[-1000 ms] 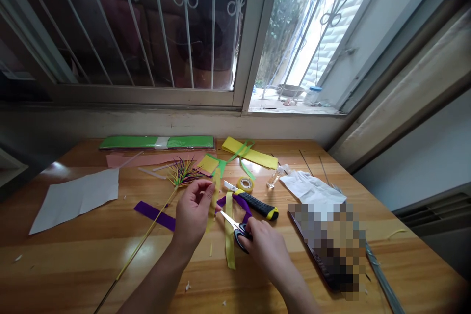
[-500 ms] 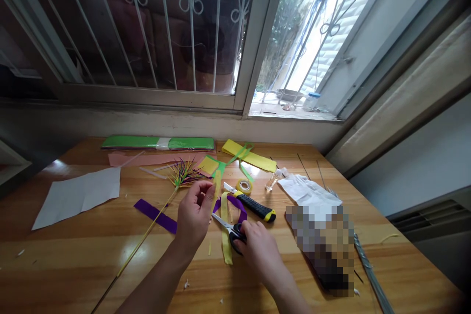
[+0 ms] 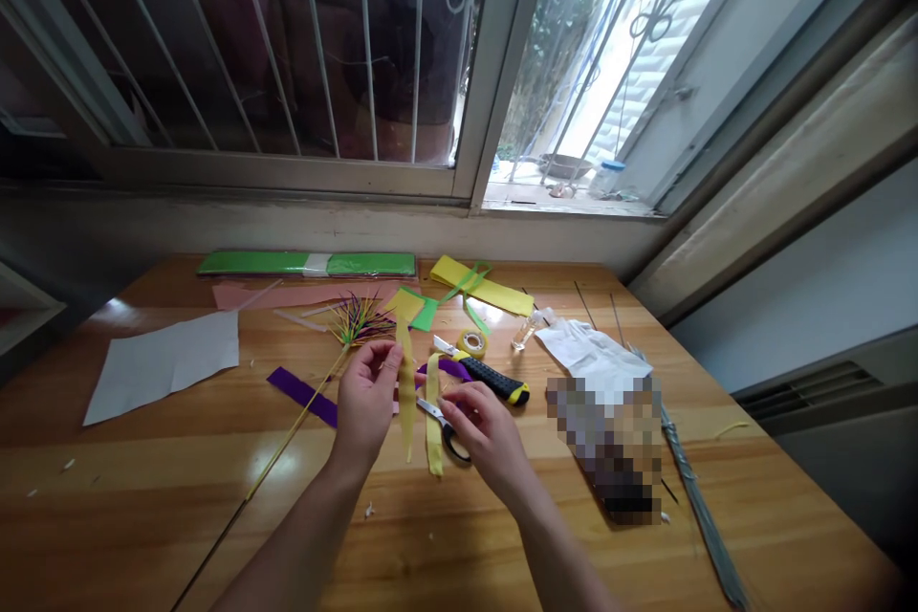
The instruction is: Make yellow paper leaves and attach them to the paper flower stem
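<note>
My left hand [image 3: 364, 402] pinches the top of a narrow yellow paper strip [image 3: 405, 392], which hangs down from my fingers. My right hand [image 3: 484, 435] hovers just over black-handled scissors [image 3: 446, 427] that lie on the wooden table [image 3: 143, 497]; its fingers are loosely spread and hold nothing. A second yellow strip [image 3: 432, 421] lies flat between my hands, under the scissors' blades. Left of my left hand lies a thin stick with a spiky purple and yellow tuft [image 3: 355, 320].
Purple strips [image 3: 301, 394], a yellow-and-black utility knife [image 3: 488, 378], a tape roll [image 3: 471, 341] and a small clear bottle [image 3: 523, 333] lie close by. Green, pink and yellow paper [image 3: 308, 263] lines the far edge. White sheet [image 3: 164, 365] left; white cloth [image 3: 592, 354] and wires right.
My right hand has let go of the scissors, which now rest on the table. My left hand has lifted the yellow strip away, and it hangs free.
</note>
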The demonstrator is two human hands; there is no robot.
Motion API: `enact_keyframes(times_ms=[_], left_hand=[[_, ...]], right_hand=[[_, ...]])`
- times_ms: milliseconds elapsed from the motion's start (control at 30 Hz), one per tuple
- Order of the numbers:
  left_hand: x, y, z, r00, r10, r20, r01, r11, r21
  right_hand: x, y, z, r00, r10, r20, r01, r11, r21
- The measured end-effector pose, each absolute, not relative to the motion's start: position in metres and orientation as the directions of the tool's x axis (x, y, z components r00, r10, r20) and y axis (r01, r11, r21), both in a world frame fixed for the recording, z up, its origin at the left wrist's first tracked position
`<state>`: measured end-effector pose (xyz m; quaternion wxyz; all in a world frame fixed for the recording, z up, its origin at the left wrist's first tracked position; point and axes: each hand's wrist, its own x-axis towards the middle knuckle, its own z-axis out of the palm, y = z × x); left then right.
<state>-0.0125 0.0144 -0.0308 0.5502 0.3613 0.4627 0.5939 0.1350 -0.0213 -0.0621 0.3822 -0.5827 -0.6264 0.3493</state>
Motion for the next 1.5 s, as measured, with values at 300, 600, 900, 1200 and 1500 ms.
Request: enact_keyframes(times_ms=[300, 600, 900, 1200, 1500], left_hand=[[-0.005, 0.001, -0.021, -0.195, 0.962, -0.194, -0.499, 0.073, 0.863], [-0.011, 0.003, -0.031, -0.324, 0.943, -0.080, -0.402, -0.060, 0.914], [-0.013, -0.011, -0.033, -0.142, 0.975, -0.169, -0.360, 0.108, 0.926], [-0.015, -0.037, -0.036, 0.378, 0.833, -0.403, -0.441, 0.545, 0.714], [-0.003, -0.036, -0.024, 0.412, 0.758, -0.505, -0.507, 0.651, 0.565]], right_hand=[[0.088, -0.031, -0.069, -0.465, 0.833, -0.299, -0.565, -0.539, -0.625], [0.083, -0.036, -0.058, -0.051, 0.998, -0.023, -0.239, -0.035, -0.970], [0.088, -0.021, -0.052, -0.001, 0.980, -0.198, -0.613, -0.157, -0.774], [0.111, -0.019, -0.047, -0.218, 0.940, -0.264, -0.785, -0.330, -0.524], [0.119, -0.019, -0.055, -0.274, 0.944, -0.186, -0.784, -0.331, -0.525]])
